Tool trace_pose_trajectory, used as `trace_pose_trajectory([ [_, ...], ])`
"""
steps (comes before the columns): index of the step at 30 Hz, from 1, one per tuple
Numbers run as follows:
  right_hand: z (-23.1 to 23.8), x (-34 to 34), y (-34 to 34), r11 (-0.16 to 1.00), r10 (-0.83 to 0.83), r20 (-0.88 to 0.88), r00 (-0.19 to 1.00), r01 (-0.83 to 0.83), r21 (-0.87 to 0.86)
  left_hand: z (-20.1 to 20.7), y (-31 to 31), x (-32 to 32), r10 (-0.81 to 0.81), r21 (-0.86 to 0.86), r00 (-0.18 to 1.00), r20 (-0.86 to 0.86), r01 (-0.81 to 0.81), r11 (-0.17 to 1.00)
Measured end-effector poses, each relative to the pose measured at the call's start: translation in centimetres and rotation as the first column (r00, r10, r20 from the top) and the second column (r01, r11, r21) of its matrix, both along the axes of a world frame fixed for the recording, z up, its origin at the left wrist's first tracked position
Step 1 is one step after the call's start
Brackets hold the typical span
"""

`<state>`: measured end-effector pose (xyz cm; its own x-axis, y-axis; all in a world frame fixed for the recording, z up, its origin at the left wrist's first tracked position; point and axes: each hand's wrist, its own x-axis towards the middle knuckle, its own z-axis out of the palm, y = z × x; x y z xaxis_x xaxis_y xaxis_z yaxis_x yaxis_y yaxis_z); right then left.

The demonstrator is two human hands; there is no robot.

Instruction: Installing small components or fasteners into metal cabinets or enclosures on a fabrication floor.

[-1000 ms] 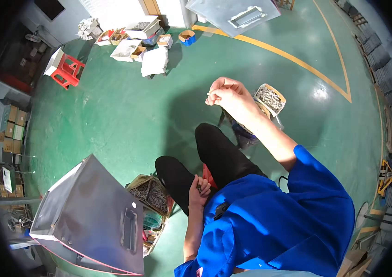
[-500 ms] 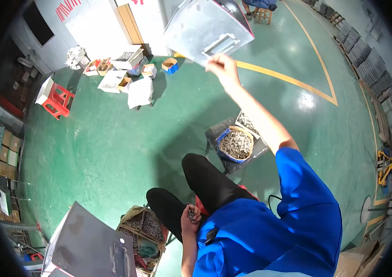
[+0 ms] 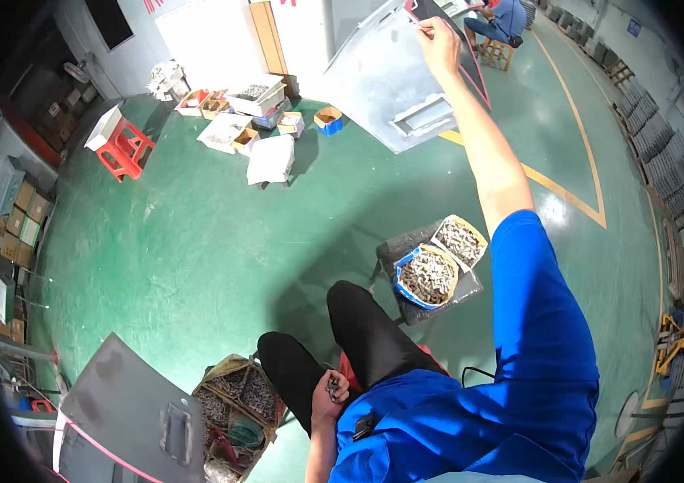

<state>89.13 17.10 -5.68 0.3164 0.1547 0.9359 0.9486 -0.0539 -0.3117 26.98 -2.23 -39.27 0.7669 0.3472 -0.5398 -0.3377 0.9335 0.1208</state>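
Since the left hand (image 3: pixel 328 401) curls around small gray bits (image 3: pixel 332 387) by the left leg (image 3: pixel 287 372), the right hand (image 3: pixel 438 42) can reach the tall gray panel (image 3: pixel 386 80) ahead, pinching, though one cannot tell on what.

Pieces (image 3: pixel 332 387) in the left grip (image 3: pixel 329 397) are partly hidden and too small to identify.

Right hand (image 3: pixel 440 50) at casing (image 3: pixel 382 80), left hand (image 3: pixel 327 401) holding parts (image 3: pixel 332 387).

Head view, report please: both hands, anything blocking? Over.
Left hand: cupping small metal pieces. Right hand: raised at grey metal panel, contact unclear. Nothing visibly blocking.
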Motion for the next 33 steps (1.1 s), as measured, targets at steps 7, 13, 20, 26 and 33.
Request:
trace_pose_trajectory([
  [7,0.8,-0.2,-0.3,0.992,-0.079,0.103,0.992,0.088,-0.09,0.8,0.0,0.6,-0.016,0.031,1.0,-0.011,0.016,0.999],
  [13,2.9,-2.5,-0.4,0.846,-0.202,0.459,0.865,0.39,-0.363,0.8,0.2,0.6,-0.011,0.046,1.0,-0.005,0.012,0.999],
  [20,3.8,-3.7,1.0,0.662,-0.145,0.724,0.674,0.61,-0.435,1.1,0.2,0.3,0.018,-0.001,1.0,0.009,-0.018,1.0],
  [26,4.6,-4.0,1.4,0.6,-0.155,0.688,0.709,0.621,-0.505,0.4,0.2,-0.1,0.007,0.029,0.997,0.075,-0.009,1.0],
  [33,1.6,-4.5,-0.3,0.777,-0.356,0.445,0.822,0.525,-0.349,0.7,0.4,0.2,-0.005,0.045,0.995,0.097,0.001,0.999],
])
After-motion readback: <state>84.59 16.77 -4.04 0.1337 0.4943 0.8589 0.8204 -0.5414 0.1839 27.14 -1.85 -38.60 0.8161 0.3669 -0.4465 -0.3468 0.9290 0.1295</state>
